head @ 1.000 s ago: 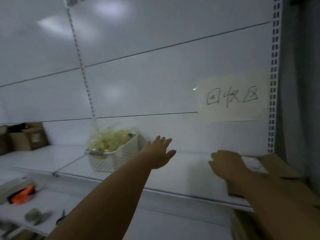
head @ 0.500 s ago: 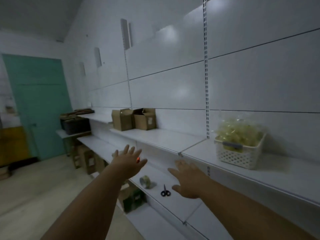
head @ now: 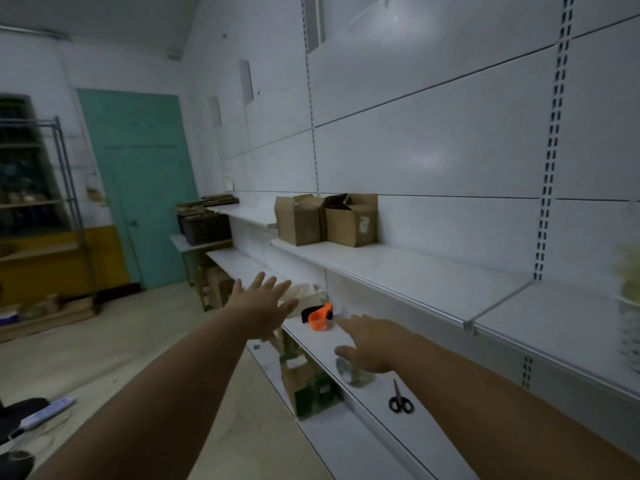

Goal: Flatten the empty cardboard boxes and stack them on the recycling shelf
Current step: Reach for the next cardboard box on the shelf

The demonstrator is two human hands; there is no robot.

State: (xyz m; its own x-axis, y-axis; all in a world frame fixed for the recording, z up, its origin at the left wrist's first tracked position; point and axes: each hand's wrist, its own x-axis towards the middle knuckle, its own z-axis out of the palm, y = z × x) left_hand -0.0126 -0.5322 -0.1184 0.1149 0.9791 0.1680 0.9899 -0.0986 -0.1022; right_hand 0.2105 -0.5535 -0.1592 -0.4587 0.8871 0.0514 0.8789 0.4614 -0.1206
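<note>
**Both hands out and empty, boxes waiting up ahead**

The white wall (head: 433, 150) is seen first: smooth, flat panels, split by slotted uprights. Two long white shelves are fixed to it, an upper shelf (head: 398, 271) and a lower shelf (head: 372, 400), both smooth and thin-edged. A plain teal door (head: 138, 188) is seen at the far end.

Now the boxes. Two are counted, a left box (head: 298, 221) and a right box (head: 351, 223), brown cardboard, blocky, still unflattened, top flaps loose. They are stood side by side on the upper shelf, touching each other, backed against the wall, well apart from both hands.

The left hand (head: 263, 306) is held out in the air with fingers spread wide; nothing is gripped. The right hand (head: 370, 341) is stretched over the lower shelf, fingers straight and parted, nothing held; whether the shelf is touched cannot be told.

On the lower shelf, one orange plastic tape dispenser (head: 320, 318) is seen between the hands, one clear roll of tape (head: 353, 374) lies just under the right hand, and one pair of black-handled scissors (head: 400, 403) lies beside that arm.
</note>
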